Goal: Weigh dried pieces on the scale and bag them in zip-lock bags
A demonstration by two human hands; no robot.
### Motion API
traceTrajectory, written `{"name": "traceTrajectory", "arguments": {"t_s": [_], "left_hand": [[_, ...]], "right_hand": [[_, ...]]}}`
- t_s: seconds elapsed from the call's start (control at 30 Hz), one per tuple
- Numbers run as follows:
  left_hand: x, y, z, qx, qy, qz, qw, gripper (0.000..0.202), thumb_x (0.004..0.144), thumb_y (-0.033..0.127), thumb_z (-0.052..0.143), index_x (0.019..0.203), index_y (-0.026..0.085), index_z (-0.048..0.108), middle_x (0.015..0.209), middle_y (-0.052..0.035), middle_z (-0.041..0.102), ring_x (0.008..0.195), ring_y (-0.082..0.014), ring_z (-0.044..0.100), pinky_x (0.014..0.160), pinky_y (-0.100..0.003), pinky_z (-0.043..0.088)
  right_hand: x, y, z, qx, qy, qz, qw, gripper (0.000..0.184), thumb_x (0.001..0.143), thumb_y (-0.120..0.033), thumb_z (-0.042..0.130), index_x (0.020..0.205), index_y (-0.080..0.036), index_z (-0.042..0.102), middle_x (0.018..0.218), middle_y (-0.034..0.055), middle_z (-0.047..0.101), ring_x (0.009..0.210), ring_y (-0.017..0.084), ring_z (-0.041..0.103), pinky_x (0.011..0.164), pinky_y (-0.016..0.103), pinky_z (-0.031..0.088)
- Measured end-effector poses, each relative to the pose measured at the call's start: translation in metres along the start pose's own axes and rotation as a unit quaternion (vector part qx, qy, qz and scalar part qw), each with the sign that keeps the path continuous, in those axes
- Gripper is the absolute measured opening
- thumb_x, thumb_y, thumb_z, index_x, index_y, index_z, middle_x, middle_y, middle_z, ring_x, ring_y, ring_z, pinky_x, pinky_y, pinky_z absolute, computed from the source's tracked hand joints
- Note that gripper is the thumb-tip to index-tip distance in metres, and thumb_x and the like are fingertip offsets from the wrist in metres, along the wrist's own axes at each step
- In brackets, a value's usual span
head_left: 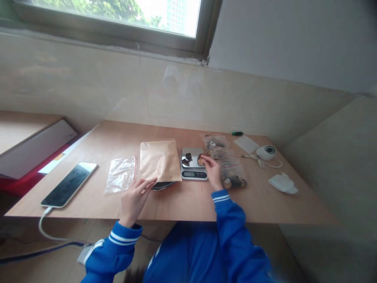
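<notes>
My left hand [136, 197] lies flat with its fingers stretched out, the tips touching the near edge of a brown paper pouch [160, 159]. My right hand [212, 169] pinches a small brown piece [200, 159] at the right edge of a small digital scale [193, 163]. Two dark pieces [186, 159] sit on the scale's metal plate. Beside my right wrist lies a clear bag [234, 177] with dark pieces inside.
On the wooden table [182, 200] sit an empty clear zip bag [120, 174], a phone [69, 183] on a white cable, more filled clear bags [217, 146], a white card [246, 144], a green marker [237, 133], a round white device [266, 151] and crumpled tissue [282, 183].
</notes>
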State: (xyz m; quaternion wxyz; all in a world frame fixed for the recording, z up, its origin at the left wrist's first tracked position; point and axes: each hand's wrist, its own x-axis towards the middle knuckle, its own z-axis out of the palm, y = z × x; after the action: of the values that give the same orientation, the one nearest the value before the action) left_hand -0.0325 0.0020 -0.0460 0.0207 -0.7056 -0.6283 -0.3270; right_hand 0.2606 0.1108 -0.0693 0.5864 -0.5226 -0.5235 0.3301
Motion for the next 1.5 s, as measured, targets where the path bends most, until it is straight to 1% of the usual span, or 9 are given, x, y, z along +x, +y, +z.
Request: {"name": "traceTrajectory", "arguments": {"t_s": [0.27,0.47,0.6,0.77,0.93,1.1,1.23,1.37,1.5], "left_hand": [[-0.003,0.0,-0.005,-0.006,-0.007,-0.035,0.999,0.024,0.09,0.041,0.052,0.103,0.033,0.07,0.09,0.003,0.069,0.078,-0.0111,0.065,0.056,-0.019,0.039],[-0.004,-0.001,-0.005,-0.014,-0.022,-0.044,0.999,0.027,0.091,0.043,0.05,0.106,0.033,0.069,0.091,0.0018,0.069,0.078,-0.0116,0.065,0.056,-0.019,0.039],[0.004,0.002,-0.009,-0.022,-0.043,-0.065,0.997,0.026,0.09,0.044,0.05,0.104,0.034,0.07,0.092,0.0022,0.068,0.081,-0.0127,0.064,0.057,-0.02,0.039],[0.014,0.001,-0.008,-0.036,-0.079,-0.093,0.992,0.025,0.089,0.044,0.051,0.1,0.033,0.07,0.094,0.002,0.066,0.08,-0.0141,0.063,0.06,-0.022,0.042],[0.008,-0.001,0.004,-0.087,-0.05,-0.066,0.993,0.028,0.09,0.039,0.047,0.103,0.025,0.066,0.1,-0.0038,0.064,0.095,-0.0199,0.061,0.08,-0.029,0.049],[-0.021,0.01,0.002,-0.136,-0.009,-0.047,0.99,0.027,0.091,0.032,0.043,0.109,0.023,0.061,0.111,-0.0074,0.059,0.109,-0.0226,0.056,0.095,-0.038,0.045],[-0.064,0.017,-0.01,-0.19,-0.008,-0.039,0.981,0.023,0.091,0.026,0.042,0.1,0.023,0.063,0.102,-0.0058,0.062,0.098,-0.019,0.06,0.082,-0.03,0.051],[-0.118,0.008,-0.01,-0.247,-0.082,-0.017,0.966,0.028,0.089,0.023,0.04,0.083,0.022,0.067,0.086,-0.0056,0.064,0.084,-0.017,0.063,0.073,-0.026,0.052],[-0.167,-0.017,0.01,-0.232,-0.153,-0.091,0.956,0.029,0.087,0.027,0.039,0.086,0.021,0.067,0.086,-0.0072,0.068,0.083,-0.0203,0.066,0.075,-0.032,0.054]], "right_hand": [[0.01,0.013,0.02,-0.2,-0.071,-0.177,0.961,0.031,0.092,-0.033,0.047,0.101,-0.018,0.072,0.112,0.0122,0.068,0.107,0.024,0.06,0.097,0.041,0.046],[0.009,0.016,0.022,-0.286,-0.085,-0.228,0.927,0.032,0.095,-0.031,0.042,0.109,-0.022,0.069,0.122,0.0107,0.063,0.112,0.024,0.055,0.098,0.043,0.046],[-0.001,0.009,0.01,-0.283,-0.027,-0.242,0.928,0.034,0.096,-0.027,0.037,0.114,-0.02,0.066,0.121,0.0114,0.062,0.113,0.022,0.054,0.099,0.042,0.044],[-0.038,0.011,-0.015,-0.295,0.065,-0.24,0.923,0.03,0.094,-0.023,0.041,0.105,-0.018,0.068,0.103,0.0112,0.067,0.099,0.022,0.06,0.091,0.041,0.046],[-0.08,0.02,-0.03,-0.298,0.076,-0.261,0.915,0.026,0.092,-0.019,0.045,0.101,-0.02,0.069,0.1,0.0094,0.068,0.095,0.021,0.063,0.086,0.039,0.049],[-0.092,0.018,-0.036,-0.298,0.073,-0.28,0.91,0.027,0.091,-0.017,0.044,0.101,-0.019,0.069,0.106,0.0108,0.068,0.1,0.022,0.063,0.089,0.041,0.049],[-0.091,0.016,-0.036,-0.304,0.073,-0.271,0.911,0.027,0.091,-0.016,0.044,0.098,-0.017,0.07,0.103,0.0117,0.069,0.098,0.022,0.062,0.09,0.038,0.049],[-0.091,0.016,-0.035,-0.303,0.082,-0.26,0.913,0.027,0.091,-0.016,0.044,0.096,-0.016,0.071,0.099,0.0116,0.068,0.096,0.022,0.061,0.089,0.038,0.048],[-0.093,0.013,-0.036,-0.304,0.082,-0.249,0.916,0.028,0.09,-0.018,0.043,0.093,-0.017,0.071,0.094,0.0109,0.068,0.092,0.022,0.061,0.087,0.041,0.049]]}}
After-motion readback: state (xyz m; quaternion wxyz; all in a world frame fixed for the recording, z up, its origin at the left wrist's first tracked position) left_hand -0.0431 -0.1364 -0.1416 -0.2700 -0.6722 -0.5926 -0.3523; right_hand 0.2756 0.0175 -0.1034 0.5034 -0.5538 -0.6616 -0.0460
